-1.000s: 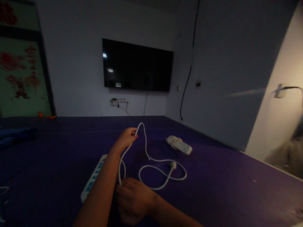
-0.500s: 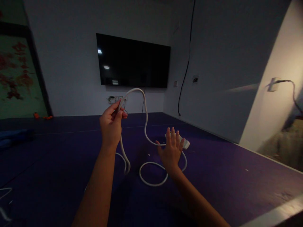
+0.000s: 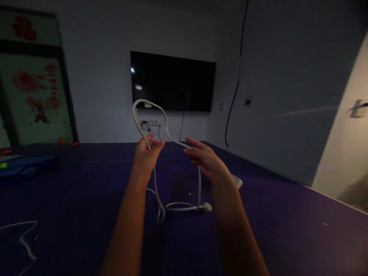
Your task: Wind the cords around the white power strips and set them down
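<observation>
My left hand (image 3: pixel 147 155) is raised at chest height and pinches a white power cord (image 3: pixel 149 111), which arches up in a loop above it. My right hand (image 3: pixel 204 159) is beside it, fingers loosely curled with the same cord running over them. From both hands the cord hangs down to the purple floor mat (image 3: pixel 273 214), where it lies in a loop ending at a white plug (image 3: pixel 207 207). My forearms hide the power strip the cord belongs to.
A second white power strip (image 3: pixel 238 181) lies on the mat, partly behind my right wrist. A dark wall-mounted screen (image 3: pixel 172 82) hangs ahead, above wall sockets (image 3: pixel 148 124). A blue object (image 3: pixel 25 166) sits at left, and another white cord (image 3: pixel 23 234) lies at lower left.
My right hand rose from over the floor loop to the cord beside my left hand. The cord's loop was lifted higher, and the slack on the mat drew in.
</observation>
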